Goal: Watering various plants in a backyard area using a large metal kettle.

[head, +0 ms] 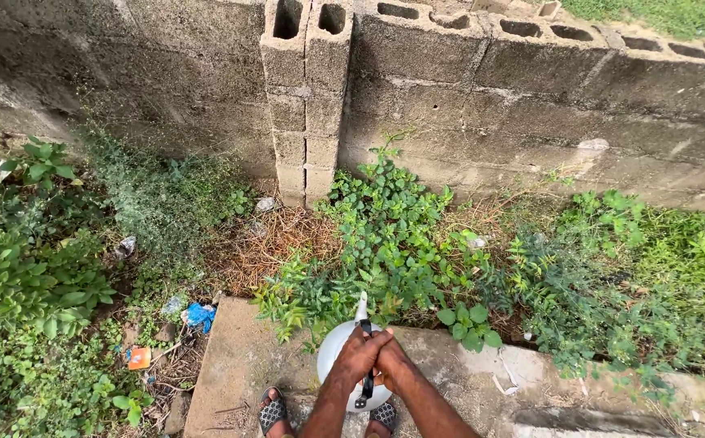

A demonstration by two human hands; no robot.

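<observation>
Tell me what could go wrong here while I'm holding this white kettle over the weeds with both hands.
Both hands, left hand and right hand, clamp the white kettle, so a stumble might leave nothing free to catch yourself. Your sandals stand near the concrete slab's edge, beside a drop into weeds. Any splash from the spout could reach your open-toed feet.

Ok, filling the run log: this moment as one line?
both hands on black handle | white kettle spout toward weeds | standing on concrete slab
</observation>
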